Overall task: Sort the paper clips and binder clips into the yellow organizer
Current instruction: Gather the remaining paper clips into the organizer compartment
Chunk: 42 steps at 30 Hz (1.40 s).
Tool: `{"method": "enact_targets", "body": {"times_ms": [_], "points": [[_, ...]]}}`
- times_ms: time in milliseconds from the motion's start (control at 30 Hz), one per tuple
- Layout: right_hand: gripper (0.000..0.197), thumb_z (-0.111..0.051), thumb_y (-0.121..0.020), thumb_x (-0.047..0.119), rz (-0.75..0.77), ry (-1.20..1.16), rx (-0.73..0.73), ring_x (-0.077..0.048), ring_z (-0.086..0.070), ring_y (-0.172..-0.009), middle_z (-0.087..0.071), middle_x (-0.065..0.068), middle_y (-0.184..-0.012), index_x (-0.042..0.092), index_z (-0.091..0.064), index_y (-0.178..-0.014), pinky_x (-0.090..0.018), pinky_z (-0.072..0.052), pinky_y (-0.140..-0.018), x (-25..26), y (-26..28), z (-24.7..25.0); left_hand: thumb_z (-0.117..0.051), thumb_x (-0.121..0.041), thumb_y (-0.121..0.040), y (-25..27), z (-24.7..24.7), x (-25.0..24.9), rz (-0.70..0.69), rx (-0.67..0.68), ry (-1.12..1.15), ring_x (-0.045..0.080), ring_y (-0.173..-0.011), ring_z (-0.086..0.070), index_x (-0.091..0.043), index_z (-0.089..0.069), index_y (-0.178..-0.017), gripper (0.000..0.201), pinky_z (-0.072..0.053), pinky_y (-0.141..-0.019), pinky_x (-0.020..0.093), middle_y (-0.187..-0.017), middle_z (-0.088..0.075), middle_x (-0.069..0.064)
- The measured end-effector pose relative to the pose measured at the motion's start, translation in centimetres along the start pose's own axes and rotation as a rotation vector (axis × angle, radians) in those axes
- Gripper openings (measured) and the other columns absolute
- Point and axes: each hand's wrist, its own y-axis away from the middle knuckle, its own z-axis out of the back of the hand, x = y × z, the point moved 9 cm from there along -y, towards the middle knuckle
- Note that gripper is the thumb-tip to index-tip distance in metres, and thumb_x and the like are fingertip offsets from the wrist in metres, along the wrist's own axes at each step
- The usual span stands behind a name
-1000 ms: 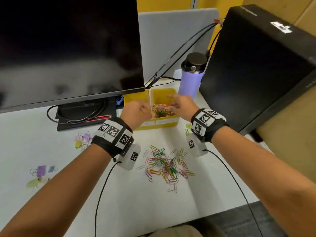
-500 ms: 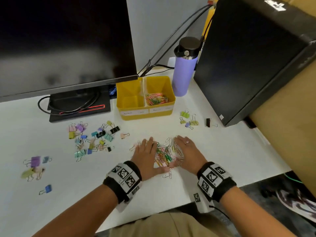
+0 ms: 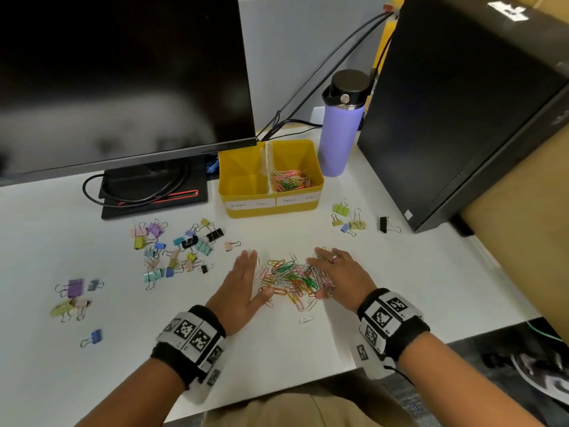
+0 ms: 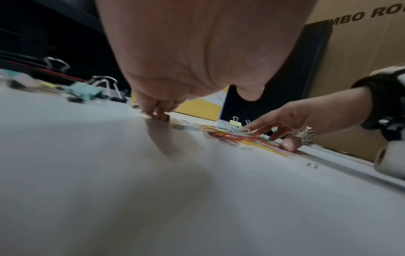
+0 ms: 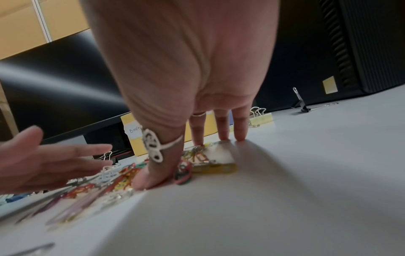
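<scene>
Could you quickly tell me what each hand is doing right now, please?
Left hand: open, fingers straight, at the left edge of the paper clip pile, gripping nothing.
Right hand: open, fingers spread flat on the pile's right side, gripping nothing.

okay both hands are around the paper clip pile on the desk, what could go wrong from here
1. The left hand and right hand lie flat beside the paper clip pile, so scooping may leave strays such as the single clip near the desk edge, which could slide off.
2. The binder clips lie close on the left; a wide sweep might drag some in.
3. The organizer compartments adjoin; clips could spill into the empty binder side.
</scene>
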Motion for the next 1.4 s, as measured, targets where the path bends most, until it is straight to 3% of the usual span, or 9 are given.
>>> {"method": "enact_targets", "body": {"times_ms": [367,567,700,867,1000,1167,1267,1333,1400], "points": [[0.061,-0.061,-0.086,0.023,-0.015,-0.028,-0.058,-0.026,-0.023,-0.138,-0.023,-0.001,-0.154,0.025,-0.032,-0.14,-0.036,-0.03,-0.113,0.3,-0.2,-0.1,0.037,-0.082,-0.039,0.0,2.0,2.7,0.074,0.015,-0.361,0.02,-0.146,0.013,-0.012,0.013,-0.146,0.13,0.0,-0.118,0.044,-0.153,0.023,0.003],[0.06,-0.062,-0.084,0.017,-0.031,-0.054,-0.072,-0.026,-0.031,-0.133,-0.031,-0.004,-0.151,0.022,-0.036,-0.138,-0.034,-0.032,-0.109,0.4,0.0,0.0,-0.038,-0.078,-0.072,-0.8,-1.3,-2.9,0.0,0.131,-0.215,0.027,-0.145,0.014,-0.017,0.014,-0.146,0.11,-0.002,-0.118,0.049,-0.157,0.017,0.006],[0.054,-0.049,-0.083,-0.008,-0.058,-0.172,-0.219,-0.029,-0.049,-0.117,-0.056,-0.013,-0.128,0.014,-0.046,-0.131,-0.033,-0.041,-0.096,-0.5,0.5,1.5,-0.052,-0.065,-0.077,-1.4,-2.9,-5.1,0.094,0.062,-0.276,0.037,-0.144,0.004,-0.025,0.011,-0.147,0.102,-0.015,-0.113,0.058,-0.157,0.005,0.013],[0.042,-0.049,-0.075,-0.015,-0.055,-0.274,-0.271,-0.033,-0.057,-0.104,-0.063,-0.02,-0.108,0.003,-0.06,-0.111,-0.03,-0.042,-0.084,-1.1,0.2,2.5,-0.05,-0.027,-0.092,-2.6,-1.4,-6.2,0.158,-0.115,-0.348,0.033,-0.123,-0.033,-0.02,-0.025,-0.139,0.054,-0.046,-0.091,0.042,-0.137,-0.031,0.014],[0.033,-0.047,-0.082,-0.009,-0.052,-0.283,-0.226,-0.032,-0.056,-0.104,-0.06,-0.021,-0.111,0.0,-0.056,-0.113,-0.021,-0.034,-0.076,-1.0,0.1,2.2,-0.044,0.003,-0.084,-3.2,0.0,-6.0,0.113,-0.096,-0.309,0.031,-0.112,-0.041,-0.011,-0.033,-0.13,0.05,-0.041,-0.091,0.036,-0.128,-0.036,0.016],[0.033,-0.045,-0.082,-0.014,-0.13,-0.483,-0.279,-0.022,-0.056,-0.089,-0.059,-0.013,-0.103,0.002,-0.056,-0.109,-0.021,-0.044,-0.073,-1.9,0.1,3.3,-0.038,0.011,-0.08,-4.1,1.4,-4.5,0.131,-0.061,-0.171,0.034,-0.105,-0.052,-0.008,-0.043,-0.12,0.044,-0.045,-0.085,0.036,-0.12,-0.043,0.018],[0.024,-0.048,-0.086,-0.009,-0.106,-0.691,-0.27,-0.014,-0.053,-0.079,-0.055,-0.002,-0.092,0.008,-0.056,-0.101,-0.011,-0.042,-0.063,-1.5,-0.4,5.2,-0.041,0.004,-0.089,-4.6,2.7,-3.4,0.143,-0.047,0.024,0.033,-0.098,-0.059,-0.006,-0.052,-0.111,0.027,-0.042,-0.07,0.022,-0.114,-0.058,0.018],[0.019,-0.05,-0.087,-0.006,-0.046,-0.873,-0.27,-0.011,-0.051,-0.072,-0.052,0.0,-0.087,0.009,-0.054,-0.098,-0.01,-0.044,-0.061,-0.4,-1.1,7.5,-0.042,-0.005,-0.094,-4.4,4.4,-3.4,0.14,-0.031,0.169,0.028,-0.078,-0.06,-0.004,-0.055,-0.109,0.02,-0.033,-0.05,0.018,-0.095,-0.063,0.014],[0.021,-0.05,-0.087,-0.008,0.019,-1.029,-0.305,-0.01,-0.049,-0.066,-0.05,0.0,-0.082,0.007,-0.053,-0.1,-0.008,-0.047,-0.057,0.8,-2.0,10.7,-0.042,-0.011,-0.095,-4.3,6.7,-3.8,0.132,-0.019,0.285,0.016,-0.062,-0.049,-0.008,-0.055,-0.102,0.015,-0.034,-0.048,0.017,-0.081,-0.056,0.008]]}}
